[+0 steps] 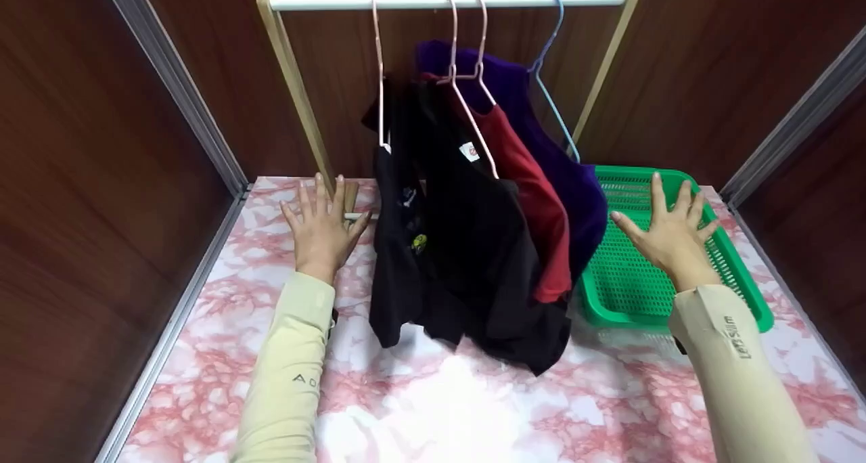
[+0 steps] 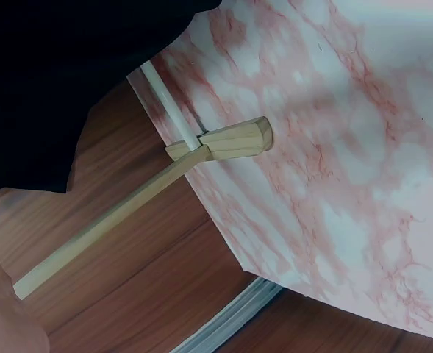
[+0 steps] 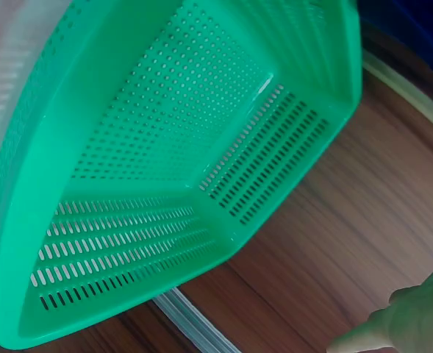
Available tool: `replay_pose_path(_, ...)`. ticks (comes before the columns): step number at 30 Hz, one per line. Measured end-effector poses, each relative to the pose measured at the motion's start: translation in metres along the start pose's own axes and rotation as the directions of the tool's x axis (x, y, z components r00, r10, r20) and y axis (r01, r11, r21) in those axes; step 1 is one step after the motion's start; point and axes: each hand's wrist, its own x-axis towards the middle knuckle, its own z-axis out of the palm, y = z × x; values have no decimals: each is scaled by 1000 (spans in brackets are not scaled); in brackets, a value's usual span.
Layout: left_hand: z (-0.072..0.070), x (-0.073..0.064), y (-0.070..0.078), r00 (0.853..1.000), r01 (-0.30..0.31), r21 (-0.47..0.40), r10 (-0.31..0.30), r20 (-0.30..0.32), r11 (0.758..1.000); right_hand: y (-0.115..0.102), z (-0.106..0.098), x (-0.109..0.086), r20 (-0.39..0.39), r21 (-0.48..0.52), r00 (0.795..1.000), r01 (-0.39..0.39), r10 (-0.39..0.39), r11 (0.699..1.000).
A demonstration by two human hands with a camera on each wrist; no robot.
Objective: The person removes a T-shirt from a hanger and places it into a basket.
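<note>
My left hand (image 1: 322,236) is held with fingers spread, left of the hanging clothes and in front of the rack's left foot. Nothing is in it. My right hand (image 1: 676,239), fingers also spread and holding nothing, is over the green basket (image 1: 734,263). Between the hands, a black garment (image 1: 396,273) hangs at the left on a pink hanger (image 1: 378,63). Beside it come another black garment (image 1: 473,226) with a white tag, a red garment (image 1: 534,185) and a purple garment (image 1: 578,192) by a blue hanger (image 1: 551,104). The right wrist view shows the basket's perforated inside (image 3: 172,103).
A clothes rack with a white rail (image 1: 325,3) and wooden legs (image 1: 298,91) stands at the back. Its wooden foot (image 2: 238,140) rests on the pink marbled tabletop (image 1: 223,375). Dark wood panels (image 1: 81,179) with metal strips (image 1: 196,97) enclose the sides and back.
</note>
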Motion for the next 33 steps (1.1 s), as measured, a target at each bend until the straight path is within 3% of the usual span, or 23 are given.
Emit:
replay_pose_path(16,-7,-2,-4,1000,-1,-14,1,-10,1000,-23,-14,14,-93,19,994,63,-61,998)
replay_pose_path(21,-11,-1,-3,998,-11,-29,9,-58,1000,-30,-18,18,-132,38,989,79,-74,996)
replay_pose_path(27,-15,2,2,991,-31,-41,25,-133,999,-42,-23,23,-237,66,968,105,-86,992)
replay_pose_path(30,-19,3,6,977,-41,-78,24,-213,996,-50,-25,25,-262,71,961,109,-87,991)
replay_pose_path(33,-27,2,14,932,-72,-156,11,-363,985,-57,-27,27,-255,84,963,110,-85,990)
